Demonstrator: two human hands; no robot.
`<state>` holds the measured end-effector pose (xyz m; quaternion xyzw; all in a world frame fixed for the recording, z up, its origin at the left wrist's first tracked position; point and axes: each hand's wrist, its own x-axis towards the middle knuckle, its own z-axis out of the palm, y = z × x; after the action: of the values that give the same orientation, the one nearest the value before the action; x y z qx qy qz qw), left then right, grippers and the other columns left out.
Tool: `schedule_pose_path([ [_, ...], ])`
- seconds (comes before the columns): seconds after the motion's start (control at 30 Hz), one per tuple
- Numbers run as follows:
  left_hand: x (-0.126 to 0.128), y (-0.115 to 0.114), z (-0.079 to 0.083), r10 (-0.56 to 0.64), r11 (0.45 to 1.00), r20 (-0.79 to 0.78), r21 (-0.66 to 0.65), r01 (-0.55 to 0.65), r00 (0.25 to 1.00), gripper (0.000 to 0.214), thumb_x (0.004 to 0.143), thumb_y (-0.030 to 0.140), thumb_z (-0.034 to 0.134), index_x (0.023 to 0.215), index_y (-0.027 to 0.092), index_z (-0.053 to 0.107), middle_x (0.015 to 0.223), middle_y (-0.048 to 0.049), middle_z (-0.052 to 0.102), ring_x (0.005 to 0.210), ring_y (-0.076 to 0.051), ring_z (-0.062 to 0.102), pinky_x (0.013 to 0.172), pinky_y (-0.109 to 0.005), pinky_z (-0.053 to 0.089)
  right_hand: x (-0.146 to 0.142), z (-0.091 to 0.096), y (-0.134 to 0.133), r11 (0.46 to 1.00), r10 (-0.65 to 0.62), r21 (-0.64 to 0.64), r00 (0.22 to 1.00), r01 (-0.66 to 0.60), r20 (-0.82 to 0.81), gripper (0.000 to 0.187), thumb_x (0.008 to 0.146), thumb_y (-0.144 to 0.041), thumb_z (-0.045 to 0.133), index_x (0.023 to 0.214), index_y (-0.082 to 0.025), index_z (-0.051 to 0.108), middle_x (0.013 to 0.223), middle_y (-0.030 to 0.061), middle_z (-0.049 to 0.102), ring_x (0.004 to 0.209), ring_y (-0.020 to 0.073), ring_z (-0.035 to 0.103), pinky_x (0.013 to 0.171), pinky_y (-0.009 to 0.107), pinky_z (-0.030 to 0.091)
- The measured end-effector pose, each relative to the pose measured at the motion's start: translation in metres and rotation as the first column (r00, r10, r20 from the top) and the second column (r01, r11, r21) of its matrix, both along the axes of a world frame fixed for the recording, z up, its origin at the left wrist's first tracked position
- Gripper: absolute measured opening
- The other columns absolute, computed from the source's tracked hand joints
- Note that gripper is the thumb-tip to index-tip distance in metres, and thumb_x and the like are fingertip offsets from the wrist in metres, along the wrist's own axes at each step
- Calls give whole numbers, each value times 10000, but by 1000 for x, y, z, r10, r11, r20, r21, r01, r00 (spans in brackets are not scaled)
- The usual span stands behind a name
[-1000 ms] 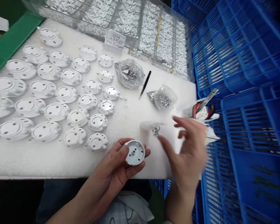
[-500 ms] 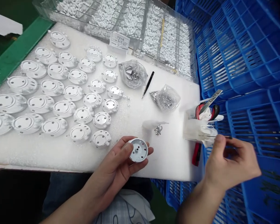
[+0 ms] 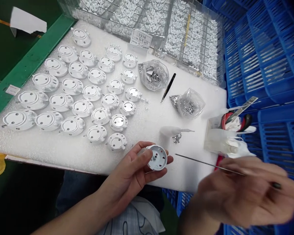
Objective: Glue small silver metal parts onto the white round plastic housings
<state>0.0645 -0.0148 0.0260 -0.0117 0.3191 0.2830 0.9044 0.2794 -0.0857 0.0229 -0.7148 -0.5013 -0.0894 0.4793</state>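
Note:
Between the thumb and fingers of my left hand (image 3: 134,166) is a round white housing (image 3: 161,162), hollow side up. A small post and several holes show in its floor. My right hand (image 3: 250,192), smeared by motion, grips a long thin metal rod (image 3: 205,161) with a dark end. The rod's tip points left, a short way right of the housing and apart from it. Just beyond the housing, a white squeeze bottle (image 3: 171,131) with a thin nozzle lies beside a small pile of metal bits (image 3: 177,138).
Rows of white round parts (image 3: 72,125) cover the foam sheet's left side. Behind stand bags of small metal pieces (image 3: 154,75) (image 3: 189,103), black tweezers (image 3: 169,87) and a divided clear tray (image 3: 147,19). At right are a tool holder (image 3: 212,137) and blue crates (image 3: 262,49).
My right hand has drawn the thin rod out of the holder at the right and moved nearer with it. My left hand still holds the housing; the whole view has shifted.

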Motion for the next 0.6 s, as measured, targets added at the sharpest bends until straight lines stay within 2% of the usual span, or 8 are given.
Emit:
schedule_pose_path([
  [0.17,1,1,-1,-3,1000,17,6,3,1000,113,978,224,709,1011,178,612,958,-35,794,981,-143,781,813,-216,620,-36,-5,38,988,98,122,994,-91,-55,173,888,-359,641,817,-217,572,718,-13,527,627,161,528,564,312,413],
  [0.3,1,1,1,-2,1000,20,4,2,1000,104,975,214,711,994,179,616,934,-27,791,978,-143,781,793,-204,618,-54,-8,46,936,229,296,968,-191,-99,111,869,-222,648,786,-202,576,651,-36,533,574,129,499,555,294,389],
  [0.4,1,2,3,0,1000,15,4,0,1000,77,984,202,696,990,175,624,926,-22,788,975,-141,781,787,-199,617,-58,-9,44,933,249,300,958,-198,-142,83,854,-161,638,791,-194,595,654,-29,555,599,129,514,579,304,392],
  [0.6,1,1,3,-6,1000,0,5,6,1000,105,964,223,723,995,175,634,953,-33,781,1007,-169,775,807,-222,616,-57,-8,45,940,220,293,966,-173,-134,76,846,-167,629,790,-206,594,644,-25,553,588,137,508,572,315,386],
])
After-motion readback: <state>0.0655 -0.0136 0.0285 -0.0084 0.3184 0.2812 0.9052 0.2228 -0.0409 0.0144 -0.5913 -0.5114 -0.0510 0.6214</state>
